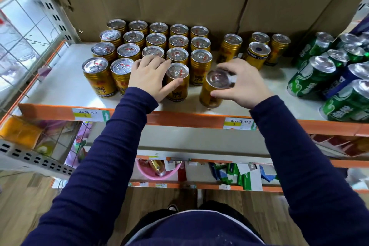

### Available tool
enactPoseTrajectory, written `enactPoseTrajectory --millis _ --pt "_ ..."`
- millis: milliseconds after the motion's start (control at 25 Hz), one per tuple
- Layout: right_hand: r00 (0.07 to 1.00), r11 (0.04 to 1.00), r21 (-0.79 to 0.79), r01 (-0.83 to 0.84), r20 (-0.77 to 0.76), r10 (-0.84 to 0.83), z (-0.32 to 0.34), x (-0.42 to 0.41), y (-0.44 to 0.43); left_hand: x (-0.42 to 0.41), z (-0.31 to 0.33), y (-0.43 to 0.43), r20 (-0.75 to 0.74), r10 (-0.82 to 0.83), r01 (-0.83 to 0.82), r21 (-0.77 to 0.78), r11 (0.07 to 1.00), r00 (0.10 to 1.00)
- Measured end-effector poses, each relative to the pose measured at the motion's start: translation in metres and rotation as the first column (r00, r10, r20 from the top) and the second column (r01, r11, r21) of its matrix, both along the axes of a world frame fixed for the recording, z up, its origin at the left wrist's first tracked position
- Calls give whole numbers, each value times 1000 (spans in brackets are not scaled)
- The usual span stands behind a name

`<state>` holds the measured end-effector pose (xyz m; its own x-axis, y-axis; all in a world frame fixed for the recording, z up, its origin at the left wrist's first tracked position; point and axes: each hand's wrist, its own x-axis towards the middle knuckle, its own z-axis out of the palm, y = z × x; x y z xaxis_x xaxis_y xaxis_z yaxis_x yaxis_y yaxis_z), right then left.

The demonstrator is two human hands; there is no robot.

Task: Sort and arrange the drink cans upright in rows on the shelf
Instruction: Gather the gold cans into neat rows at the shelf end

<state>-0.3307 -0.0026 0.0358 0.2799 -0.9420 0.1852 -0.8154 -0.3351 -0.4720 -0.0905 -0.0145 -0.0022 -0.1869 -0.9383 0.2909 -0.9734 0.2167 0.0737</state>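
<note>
— What carried the stock?
— A pale shelf. Its orange front edge bore two paper labels.
— What stood on it?
— Gold cans stood upright in rows at the left. Four loose gold cans stood apart toward the back. One tilted gold can was near the front. Green cans and a blue can crowded the right.

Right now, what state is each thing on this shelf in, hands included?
Gold can rows: upright, lined up.
Loose gold cans: upright, apart at back right.
Held gold can: gripped by its top, blurred.
Green cans: bunched, unsorted.
Left hand: resting on front-row cans.
Right hand: curled round that can.
</note>
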Motion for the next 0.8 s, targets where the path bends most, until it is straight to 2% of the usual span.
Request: enactPoseTrajectory --millis 120,320,440,800 --pt "999 999 -17 -42 -5 42 -10 26 -4 0 -2 0 4 8 -8 -22 1000 1000" --pt "995 994 29 103 -19 -103 -14 35 -11 0 -2 0 0 17 -17 -1 1000 1000" --pt "991 994 8 108 -79 -107 -13 36 -9 0 -2 1 5 27 -27 5 1000 1000" --pt "956 956 -48 291 64 -288 -34 49 -2 1 0 1 -17 9 -9 22 1000 1000"
